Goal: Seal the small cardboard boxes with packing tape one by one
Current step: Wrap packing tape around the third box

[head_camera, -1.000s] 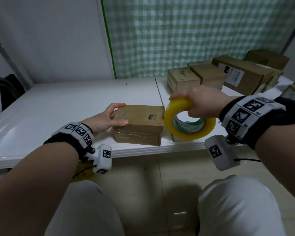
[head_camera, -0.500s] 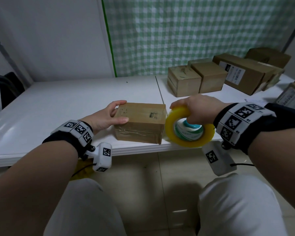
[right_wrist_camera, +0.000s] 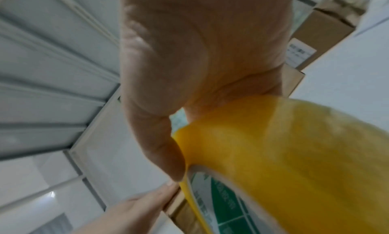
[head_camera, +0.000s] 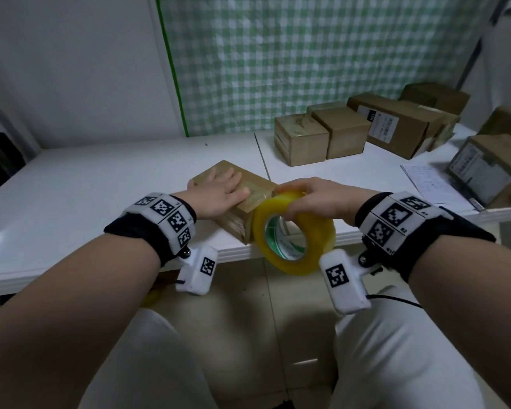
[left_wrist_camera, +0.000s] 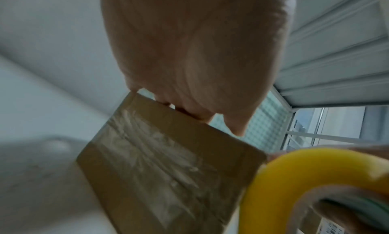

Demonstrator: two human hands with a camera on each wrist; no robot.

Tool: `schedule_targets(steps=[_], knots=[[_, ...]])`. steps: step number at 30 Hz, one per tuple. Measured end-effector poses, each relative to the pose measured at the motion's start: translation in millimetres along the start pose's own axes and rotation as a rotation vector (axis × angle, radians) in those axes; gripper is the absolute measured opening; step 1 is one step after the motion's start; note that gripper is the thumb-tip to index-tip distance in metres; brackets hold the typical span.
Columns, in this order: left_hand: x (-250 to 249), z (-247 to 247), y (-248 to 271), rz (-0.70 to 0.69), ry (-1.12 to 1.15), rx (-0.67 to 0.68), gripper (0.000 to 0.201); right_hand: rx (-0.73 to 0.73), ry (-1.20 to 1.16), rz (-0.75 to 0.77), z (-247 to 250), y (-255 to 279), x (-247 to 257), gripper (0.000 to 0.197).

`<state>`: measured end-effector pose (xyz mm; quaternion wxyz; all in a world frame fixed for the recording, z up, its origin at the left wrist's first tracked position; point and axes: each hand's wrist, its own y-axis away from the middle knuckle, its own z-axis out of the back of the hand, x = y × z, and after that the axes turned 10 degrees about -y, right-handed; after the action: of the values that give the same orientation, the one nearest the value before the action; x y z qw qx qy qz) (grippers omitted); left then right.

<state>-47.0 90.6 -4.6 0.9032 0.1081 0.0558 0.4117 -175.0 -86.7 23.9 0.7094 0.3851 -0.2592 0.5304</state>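
A small brown cardboard box (head_camera: 257, 191) sits turned corner-on at the near edge of the white table (head_camera: 101, 184). Clear tape shows on its side (left_wrist_camera: 160, 156). My left hand (head_camera: 222, 188) lies flat on the box's top, fingers straight. My right hand (head_camera: 310, 196) grips a yellow roll of packing tape (head_camera: 295, 231) from above, held upright against the box's right corner, partly past the table edge. In the right wrist view the roll (right_wrist_camera: 294, 154) fills the lower right, with its green-printed core showing.
Several more cardboard boxes (head_camera: 331, 134) stand at the back right of the table, and a labelled one (head_camera: 490, 169) is at the far right beside a sheet of paper (head_camera: 425, 181). My knees are below the table edge. A green checked curtain hangs behind.
The box has been turned so a corner faces me. My left hand moved from gripping its left end to lying flat on top. The tape roll stayed at its right side.
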Motion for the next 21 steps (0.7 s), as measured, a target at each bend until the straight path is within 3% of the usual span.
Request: schedule_targets(steps=[5,8,12,16,21], knots=[[-17.5,-1.1,-5.4,-0.022,0.001,-0.015,0.066,0.054,-0.389,-0.030,-7.4,14.5,-13.7,0.058],[-27.7,-1.1,-4.9,-0.061,0.046,-0.082,0.059,0.059,-0.586,-0.057,-16.7,21.1,-23.3,0.048],[-28.5,-5.4,-7.8,-0.039,0.076,-0.078,0.074,-0.016,-0.691,-0.094,-33.7,16.5,-34.3,0.050],[-25.9,-7.0,-9.1,-0.046,0.089,-0.085,0.084,-0.044,-0.696,-0.119,-35.8,17.1,-32.0,0.057],[-20.4,-6.9,-11.8,-0.051,0.095,-0.078,0.091,-0.090,-0.400,-0.248,-47.0,16.3,-43.0,0.070]])
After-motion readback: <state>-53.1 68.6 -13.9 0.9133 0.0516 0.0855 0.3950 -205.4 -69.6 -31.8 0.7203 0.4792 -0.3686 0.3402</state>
